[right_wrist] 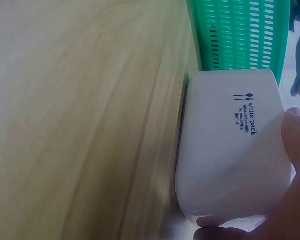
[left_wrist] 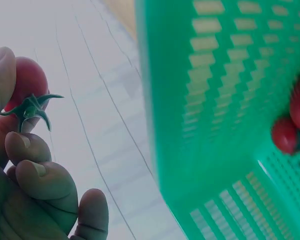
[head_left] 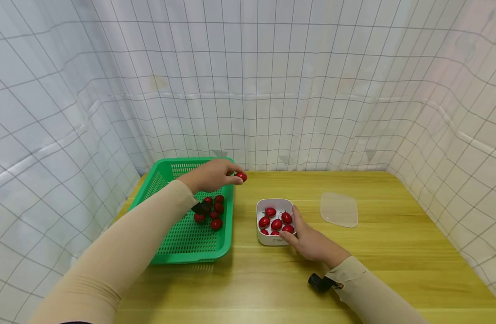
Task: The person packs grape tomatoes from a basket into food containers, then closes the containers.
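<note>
My left hand [head_left: 215,174] pinches a red cherry tomato [head_left: 241,176] between thumb and fingers, above the right rim of the green basket [head_left: 230,225]. In the left wrist view the green stem cap of this tomato [left_wrist: 29,80] points toward the palm, and the other fingers are bent. Several more cherry tomatoes [head_left: 216,224] lie in the basket beneath the left wrist. My right hand [head_left: 312,240] grips the near right corner of a white container [head_left: 268,240], thumb at the front rim and fingers along the right side. Several cherry tomatoes [head_left: 276,224] lie inside it.
A translucent lid [head_left: 339,209] lies flat on the wooden table [head_left: 397,252], right of the container. The basket stands on the left. White grid-patterned curtains [head_left: 272,90] surround the table at the back and both sides.
</note>
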The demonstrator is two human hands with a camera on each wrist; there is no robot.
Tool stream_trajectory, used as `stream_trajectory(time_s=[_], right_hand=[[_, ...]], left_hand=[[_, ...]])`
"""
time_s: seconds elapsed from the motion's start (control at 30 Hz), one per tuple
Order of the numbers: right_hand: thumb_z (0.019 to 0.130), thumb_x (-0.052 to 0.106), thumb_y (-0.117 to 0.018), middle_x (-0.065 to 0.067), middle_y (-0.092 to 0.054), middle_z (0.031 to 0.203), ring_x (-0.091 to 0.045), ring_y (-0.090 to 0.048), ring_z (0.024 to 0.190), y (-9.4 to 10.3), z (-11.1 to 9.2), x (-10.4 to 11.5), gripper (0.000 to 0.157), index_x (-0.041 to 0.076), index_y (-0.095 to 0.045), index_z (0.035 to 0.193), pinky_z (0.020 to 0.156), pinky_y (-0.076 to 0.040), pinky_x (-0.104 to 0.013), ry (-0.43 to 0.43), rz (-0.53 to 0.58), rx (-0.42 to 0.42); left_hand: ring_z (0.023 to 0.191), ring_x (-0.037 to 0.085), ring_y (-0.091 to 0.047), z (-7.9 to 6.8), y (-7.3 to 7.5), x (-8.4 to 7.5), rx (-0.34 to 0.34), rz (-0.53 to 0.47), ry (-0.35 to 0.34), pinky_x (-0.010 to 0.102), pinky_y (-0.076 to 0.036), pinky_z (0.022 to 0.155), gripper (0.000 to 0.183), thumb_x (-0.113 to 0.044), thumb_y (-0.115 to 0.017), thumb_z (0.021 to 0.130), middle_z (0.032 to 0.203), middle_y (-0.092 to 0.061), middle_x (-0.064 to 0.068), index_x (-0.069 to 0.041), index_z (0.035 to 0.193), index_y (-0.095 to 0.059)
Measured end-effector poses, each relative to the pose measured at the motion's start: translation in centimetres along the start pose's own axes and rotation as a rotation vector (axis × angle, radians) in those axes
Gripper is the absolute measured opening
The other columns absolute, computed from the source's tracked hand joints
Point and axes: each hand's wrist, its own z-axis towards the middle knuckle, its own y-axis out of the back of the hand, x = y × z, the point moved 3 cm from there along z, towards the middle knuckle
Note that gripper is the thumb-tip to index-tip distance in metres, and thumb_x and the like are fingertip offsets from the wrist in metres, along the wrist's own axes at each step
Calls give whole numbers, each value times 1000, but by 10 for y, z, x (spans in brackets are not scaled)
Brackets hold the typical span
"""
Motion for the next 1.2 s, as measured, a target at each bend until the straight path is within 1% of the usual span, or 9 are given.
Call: stream_trajectory(time_s=[0.17,0.3,0.43,0.57,0.67,0.8,0.93,1.07,1.2], right_hand=[[109,48,-52,-22,-3,177,-42,-20,161,0,1,1,99,2,15,166,130,-21,-60,-3,21,3],[109,48,-52,-21,-2,177,-42,-19,161,0,2,1,100,2,15,166,130,-21,-60,-2,21,5],[109,49,-52,-21,-3,177,-42,-21,161,0,2,1,100,2,15,166,129,-21,-60,-1,21,4],[109,48,-53,-22,-4,176,-42,-20,161,0,2,0,100,1,14,166,129,-21,-60,4,29,2],[109,48,-53,-22,-4,176,-42,-19,161,0,3,0,100,0,14,166,130,-20,-60,5,29,3],[109,49,-53,-22,-4,176,-42,-20,161,-1,3,-1,101,2,15,166,129,-21,-60,1,24,2],[109,50,-53,-22,-5,176,-42,-22,160,-1,3,-1,101,3,15,166,129,-22,-61,-3,23,2],[109,48,-53,-22,-6,176,-43,-23,160,-1,3,-1,100,3,15,166,129,-22,-61,-5,16,2],[109,46,-54,-22,-5,176,-43,-23,160,-2,3,-1,99,2,15,166,129,-22,-61,0,19,2]], left_hand=[[121,24,-62,3,-11,-21,30,5,-28,45,-53,107,39,-42,-63,106,140,-67,5,-19,136,-72],[111,21,-62,4,-18,-35,53,13,-54,42,-55,100,39,-43,-64,105,129,-68,4,-20,135,-72],[100,18,-61,6,-24,-45,59,14,-94,36,-55,90,33,-41,-66,104,117,-70,0,-21,130,-75],[91,18,-58,8,-31,-52,74,13,-131,32,-53,78,30,-38,-67,104,106,-70,-2,-21,127,-76],[87,17,-57,9,-35,-56,90,19,-142,31,-51,74,29,-38,-68,103,102,-68,-3,-21,126,-77],[88,16,-57,10,-40,-59,113,35,-153,30,-51,75,27,-38,-68,104,102,-67,-4,-24,125,-77],[92,17,-58,9,-41,-63,129,56,-154,32,-53,79,28,-40,-66,104,106,-68,-4,-26,126,-76],[99,17,-60,8,-42,-66,137,74,-147,35,-55,89,30,-41,-65,105,115,-70,-4,-26,129,-75],[109,16,-62,10,-43,-67,142,71,-143,37,-55,100,31,-40,-65,105,126,-71,-3,-26,130,-75]])
